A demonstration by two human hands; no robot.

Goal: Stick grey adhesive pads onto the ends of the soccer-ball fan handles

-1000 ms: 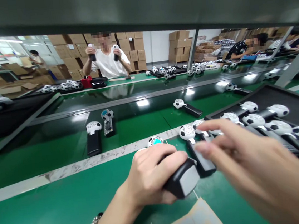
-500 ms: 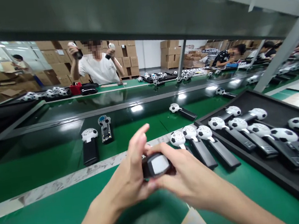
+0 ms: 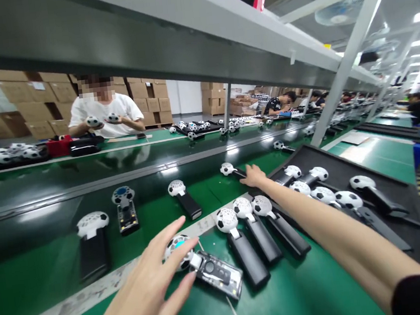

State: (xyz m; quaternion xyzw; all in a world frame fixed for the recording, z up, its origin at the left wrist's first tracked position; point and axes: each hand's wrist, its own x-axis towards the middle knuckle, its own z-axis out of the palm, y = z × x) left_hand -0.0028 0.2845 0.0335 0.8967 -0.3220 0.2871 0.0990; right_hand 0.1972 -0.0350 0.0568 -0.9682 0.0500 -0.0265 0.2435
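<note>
My left hand [image 3: 153, 280] is open, with fingers spread over a handheld fan with a soccer-ball head [image 3: 219, 275]. Its handle lies uncovered, showing parts inside, and a blue disc shows in the head, partly behind my fingers. My right hand [image 3: 254, 176] reaches out over the green belt, its fingers closed around the dark handle of another soccer-ball fan [image 3: 227, 169]. Between my hands, three fans [image 3: 248, 254] with dark handles lie side by side at the tray's edge. Another fan [image 3: 186, 200] rests on the belt.
A black tray [image 3: 401, 237] at right holds several fans. Farther left on the belt lie a black-handled fan [image 3: 94, 251] and an uncovered one [image 3: 127, 215]. A grey shelf beam [image 3: 145, 53] crosses overhead, with a slanted post [image 3: 341, 77] at right. Across the line, a co-worker [image 3: 104, 114] holds two fans.
My hands were together around a dark object with a white end face; now they are apart. My right hand has stretched forward onto the belt. The view has turned right.
</note>
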